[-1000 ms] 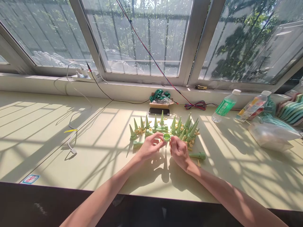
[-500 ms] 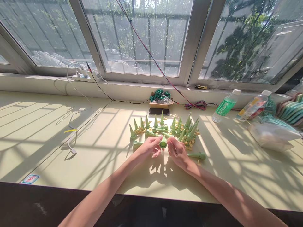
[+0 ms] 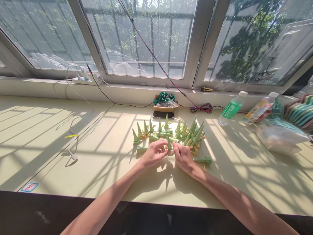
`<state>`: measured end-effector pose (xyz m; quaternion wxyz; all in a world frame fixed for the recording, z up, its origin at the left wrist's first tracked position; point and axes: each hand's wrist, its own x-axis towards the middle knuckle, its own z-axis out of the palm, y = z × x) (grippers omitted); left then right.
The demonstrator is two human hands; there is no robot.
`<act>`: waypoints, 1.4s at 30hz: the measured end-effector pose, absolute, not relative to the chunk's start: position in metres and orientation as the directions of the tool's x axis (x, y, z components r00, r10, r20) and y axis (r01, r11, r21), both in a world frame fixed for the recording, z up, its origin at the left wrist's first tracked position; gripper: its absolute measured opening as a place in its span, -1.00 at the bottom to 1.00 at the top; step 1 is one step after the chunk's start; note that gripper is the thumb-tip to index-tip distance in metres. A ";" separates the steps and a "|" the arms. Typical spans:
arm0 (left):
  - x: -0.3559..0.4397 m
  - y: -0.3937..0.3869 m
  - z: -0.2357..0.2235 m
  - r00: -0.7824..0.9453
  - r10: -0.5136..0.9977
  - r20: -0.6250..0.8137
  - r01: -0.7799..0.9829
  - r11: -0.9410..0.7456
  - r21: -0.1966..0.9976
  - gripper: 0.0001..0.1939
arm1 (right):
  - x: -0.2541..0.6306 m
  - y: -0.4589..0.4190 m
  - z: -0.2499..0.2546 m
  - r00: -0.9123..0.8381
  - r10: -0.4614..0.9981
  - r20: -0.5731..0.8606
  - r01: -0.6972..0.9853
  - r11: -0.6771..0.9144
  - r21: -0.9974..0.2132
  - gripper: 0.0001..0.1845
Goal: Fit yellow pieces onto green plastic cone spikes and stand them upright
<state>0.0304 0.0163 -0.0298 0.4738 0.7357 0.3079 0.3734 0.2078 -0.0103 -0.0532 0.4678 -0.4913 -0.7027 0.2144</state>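
Note:
My left hand (image 3: 156, 153) grips a small green plastic cone (image 3: 169, 144) by its base, with the tip pointing up. Close on its right, my right hand (image 3: 183, 157) is closed in a pinch at the cone's side. Whatever lies between those fingertips is too small or hidden to make out. Behind both hands stand several more upright green cones (image 3: 136, 137), with small yellowish pieces (image 3: 144, 135) scattered among them. A green tube-like part (image 3: 202, 160) lies to the right of my right hand, and another green part (image 3: 141, 149) lies left of my left hand.
A black phone (image 3: 163, 115) lies behind the cones, before a small box (image 3: 166, 107) with green material. Two bottles, one with a green label (image 3: 231, 109), and a clear plastic bag (image 3: 276, 140) are at right. A white cable (image 3: 73, 153) crosses the table's left side.
The cone has turned in my left hand: its open base faced me before, and now its tip points up. My left fingers have shifted round its base; my right hand stays beside it.

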 end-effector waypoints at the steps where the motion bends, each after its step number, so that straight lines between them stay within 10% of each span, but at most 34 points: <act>1: 0.031 0.016 -0.030 0.533 0.802 0.272 0.101 -0.379 0.920 -0.69 | 0.207 -0.010 -0.053 -0.073 0.892 0.446 0.489 0.422 -0.764 -0.52; 17: 0.031 0.023 -0.030 0.431 0.902 0.038 0.199 -0.136 0.971 -0.26 | 0.210 -0.013 -0.056 -0.052 0.890 0.454 0.393 0.436 -0.810 -0.55; 26: 0.027 0.020 -0.025 0.564 0.821 -0.083 0.167 -0.014 0.986 -0.41 | 0.211 -0.012 -0.061 -0.113 0.904 0.413 0.351 0.425 -0.834 -0.55; 42: 0.030 0.014 -0.030 0.513 0.770 0.381 0.229 -0.550 0.803 -0.69 | 0.208 -0.015 -0.055 0.004 0.910 0.415 0.340 0.389 -0.856 -0.46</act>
